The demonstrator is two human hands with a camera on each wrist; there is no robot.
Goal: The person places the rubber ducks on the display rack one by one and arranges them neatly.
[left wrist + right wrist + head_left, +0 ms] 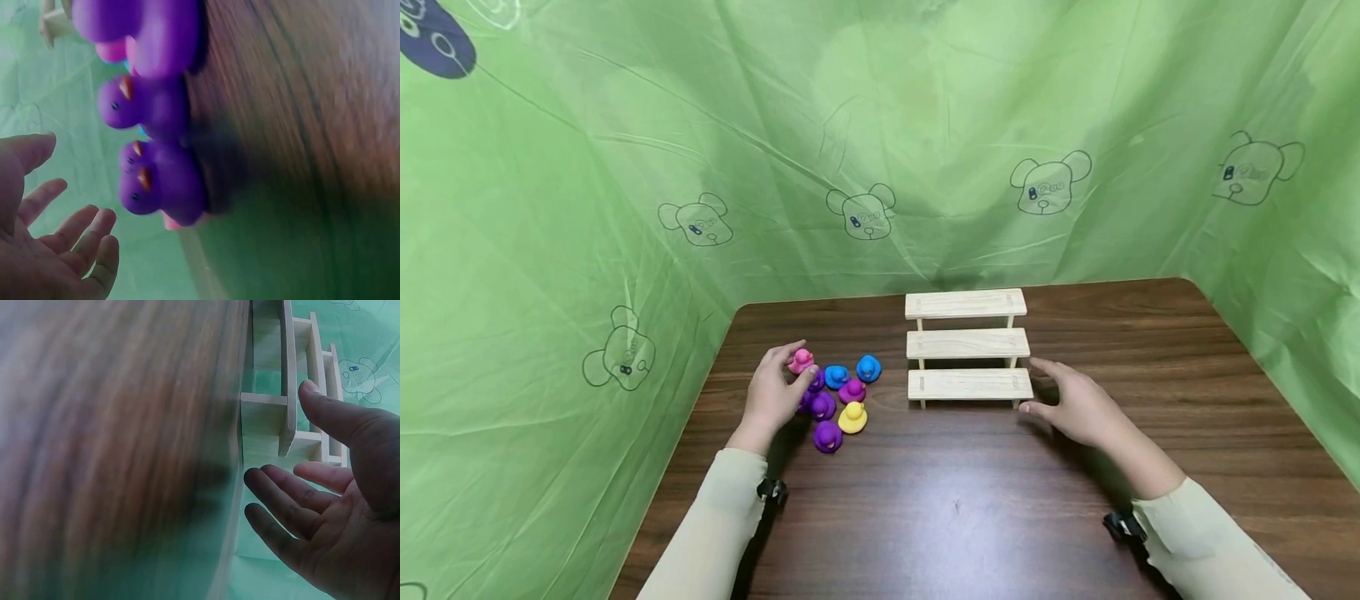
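Note:
My left hand (772, 392) hovers over the left side of a group of small rubber ducks, its fingers spread and holding nothing. Nearest it are a pink duck (802, 360) and several purple ducks (823, 406), which the left wrist view shows in a row beside the fingers. Two blue ducks (868, 368), a magenta duck (852, 391) and a yellow duck (853, 417) lie to the right. My right hand (1078, 406), fingers apart, is by the right end of a three-tier wooden stand (970, 384). In the right wrist view, nothing is in that hand.
The dark wooden table (955, 500) carries the ducks left of the stand. Green sheeting (925, 125) with bear-head drawings hangs behind the table and along both sides. Black wrist cameras (772, 491) sit at both sleeves.

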